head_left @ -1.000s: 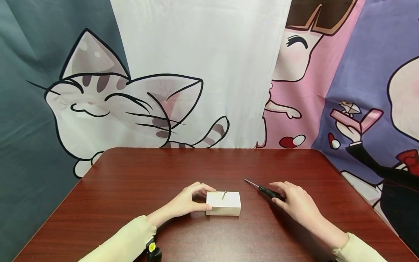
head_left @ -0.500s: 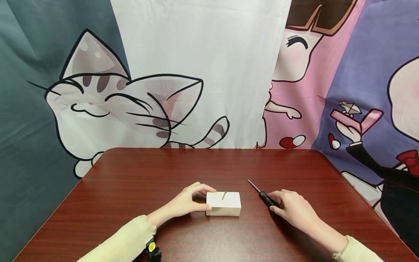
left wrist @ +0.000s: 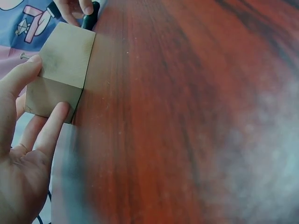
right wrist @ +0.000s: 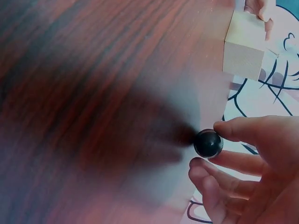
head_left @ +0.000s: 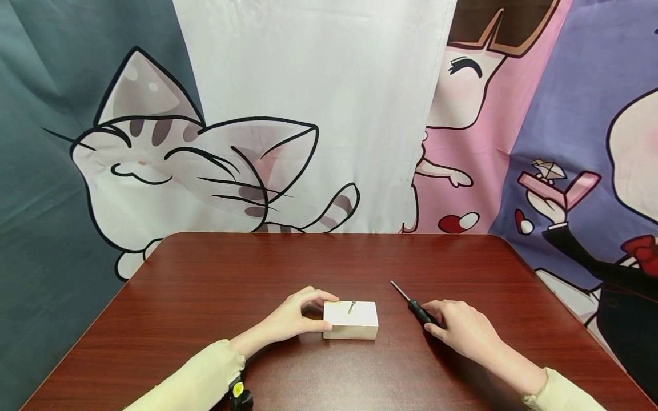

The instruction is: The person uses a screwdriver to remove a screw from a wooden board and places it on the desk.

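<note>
A pale wooden block (head_left: 350, 332) lies on the table, its left end held by my left hand (head_left: 289, 318). The thumb is at its front face and the other fingers reach round the end and back. Out of the block's top stands a small screw (head_left: 352, 307); the left wrist view shows its head (left wrist: 22, 56) sticking out past the thumb. To the right, my right hand (head_left: 465, 330) pinches the black handle of a screwdriver (head_left: 419, 311), whose metal shaft points away to the far left. In the right wrist view the round handle end (right wrist: 209, 143) sits between thumb and fingers.
The reddish-brown wooden table (head_left: 247, 262) has rounded far corners. Directly behind it hangs a cartoon-printed cloth (head_left: 329, 114). A black device with a yellow mark (head_left: 239, 391) is at the left wrist.
My right hand has moved slightly toward me, and the screwdriver has turned so that its tip lies a little further right. The left hand and the block stay where they were.
</note>
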